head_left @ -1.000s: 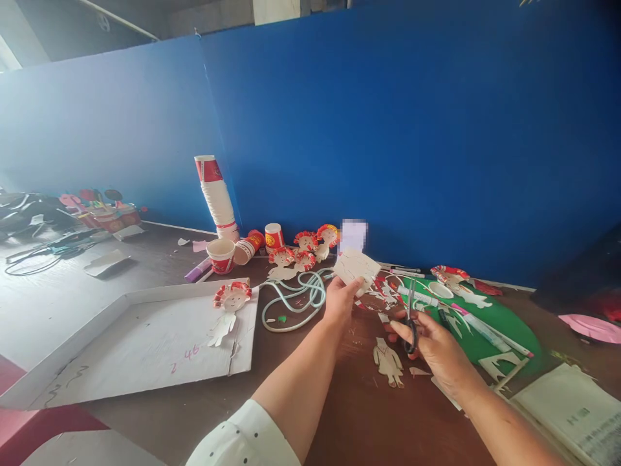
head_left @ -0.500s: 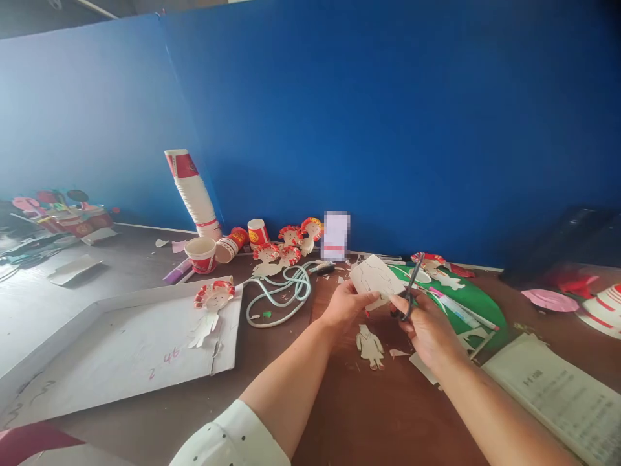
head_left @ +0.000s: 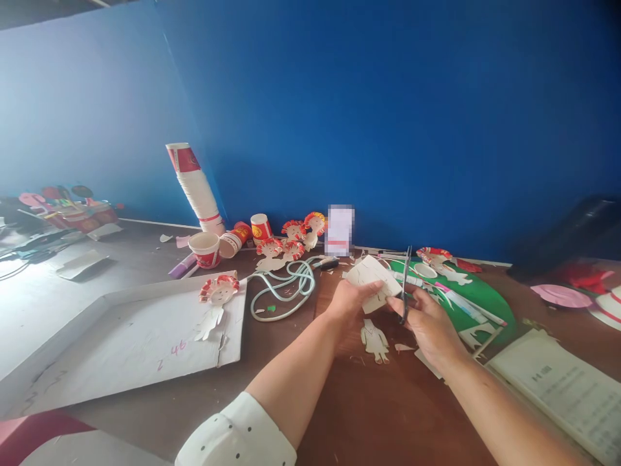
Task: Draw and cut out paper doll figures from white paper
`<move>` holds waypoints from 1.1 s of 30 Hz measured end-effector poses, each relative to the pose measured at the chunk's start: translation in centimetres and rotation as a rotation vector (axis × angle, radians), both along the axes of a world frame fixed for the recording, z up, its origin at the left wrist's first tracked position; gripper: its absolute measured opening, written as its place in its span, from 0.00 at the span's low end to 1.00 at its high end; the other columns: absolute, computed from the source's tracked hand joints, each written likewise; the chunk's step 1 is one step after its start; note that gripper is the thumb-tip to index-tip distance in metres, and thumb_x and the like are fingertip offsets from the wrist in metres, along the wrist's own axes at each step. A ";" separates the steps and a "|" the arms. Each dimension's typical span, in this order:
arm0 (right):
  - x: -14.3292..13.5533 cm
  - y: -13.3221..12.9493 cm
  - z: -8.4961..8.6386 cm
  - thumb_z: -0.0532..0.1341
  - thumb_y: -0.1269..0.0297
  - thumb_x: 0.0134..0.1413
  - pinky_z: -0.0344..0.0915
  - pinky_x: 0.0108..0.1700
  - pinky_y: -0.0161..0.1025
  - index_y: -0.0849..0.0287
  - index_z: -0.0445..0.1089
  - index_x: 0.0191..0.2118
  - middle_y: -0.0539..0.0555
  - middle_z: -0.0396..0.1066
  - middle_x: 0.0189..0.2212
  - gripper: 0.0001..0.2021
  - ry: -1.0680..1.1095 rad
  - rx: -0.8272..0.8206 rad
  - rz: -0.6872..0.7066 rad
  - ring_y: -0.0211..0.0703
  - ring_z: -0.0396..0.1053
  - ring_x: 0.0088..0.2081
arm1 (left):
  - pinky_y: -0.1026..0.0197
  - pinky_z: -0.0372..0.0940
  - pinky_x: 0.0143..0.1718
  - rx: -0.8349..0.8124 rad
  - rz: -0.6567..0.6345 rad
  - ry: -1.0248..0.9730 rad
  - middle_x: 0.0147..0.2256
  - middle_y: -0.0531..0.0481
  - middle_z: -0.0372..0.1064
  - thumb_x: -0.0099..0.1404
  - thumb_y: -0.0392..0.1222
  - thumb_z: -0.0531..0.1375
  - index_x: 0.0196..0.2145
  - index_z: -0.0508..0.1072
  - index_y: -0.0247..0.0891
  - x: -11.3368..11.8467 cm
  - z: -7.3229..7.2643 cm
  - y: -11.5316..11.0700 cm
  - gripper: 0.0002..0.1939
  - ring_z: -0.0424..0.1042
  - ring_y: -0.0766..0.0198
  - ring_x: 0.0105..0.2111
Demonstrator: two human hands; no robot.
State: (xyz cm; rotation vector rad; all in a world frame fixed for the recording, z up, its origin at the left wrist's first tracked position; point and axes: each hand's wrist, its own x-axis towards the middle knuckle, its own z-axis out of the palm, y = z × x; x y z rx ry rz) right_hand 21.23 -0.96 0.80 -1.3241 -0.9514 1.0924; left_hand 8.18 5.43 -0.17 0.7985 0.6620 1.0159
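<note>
A white card (head_left: 371, 275) with drawn lines is pinched in my left hand (head_left: 350, 299), thumb on top. My right hand (head_left: 424, 316) is closed on dark-handled scissors (head_left: 405, 275), whose blades point up beside the card's right edge. Below the card, a white paper figure cutout (head_left: 374, 340) lies on the brown table (head_left: 359, 401). A small paper scrap (head_left: 404, 347) rests to its right. Behind my right hand is a green sheet (head_left: 485, 294) with markers (head_left: 466, 303) and paper pieces on it.
An open book (head_left: 557, 388) lies at the right. At the left are a white tray (head_left: 160, 343) bearing a red-fringed figure (head_left: 218, 291), a coiled cable (head_left: 284, 316) and a tall cup stack (head_left: 196, 191). A blue partition (head_left: 363, 116) stands behind.
The card is turned and tilted differently in my left hand. The scissors now point more upright and sit closer to the card's right edge. The whole view has shifted slightly.
</note>
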 end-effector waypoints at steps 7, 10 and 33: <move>-0.1 0.2 -0.1 0.69 0.62 0.39 0.67 0.30 0.38 0.53 0.67 0.46 0.49 0.77 0.30 0.24 -0.005 0.018 -0.037 0.47 0.74 0.31 | 0.57 0.66 0.33 -0.047 0.027 0.003 0.35 0.40 0.73 0.43 0.43 0.71 0.37 0.74 0.31 0.2 0.6 -0.5 0.23 0.72 0.59 0.29; 0.1 0.3 -0.2 0.69 0.62 0.39 0.67 0.32 0.38 0.54 0.67 0.45 0.50 0.77 0.30 0.24 0.003 0.038 -0.039 0.47 0.74 0.32 | 0.58 0.66 0.32 -0.033 0.039 -0.009 0.36 0.40 0.73 0.43 0.43 0.71 0.38 0.74 0.31 0.2 0.4 -0.3 0.23 0.72 0.59 0.30; 0.3 0.6 -0.7 0.69 0.58 0.41 0.58 0.28 0.33 0.53 0.67 0.45 0.50 0.74 0.35 0.22 -0.104 0.124 -0.125 0.43 0.69 0.35 | 0.56 0.68 0.39 -0.074 0.012 -0.212 0.41 0.39 0.72 0.50 0.37 0.67 0.42 0.72 0.31 -1.0 -1.0 1.6 0.20 0.72 0.58 0.36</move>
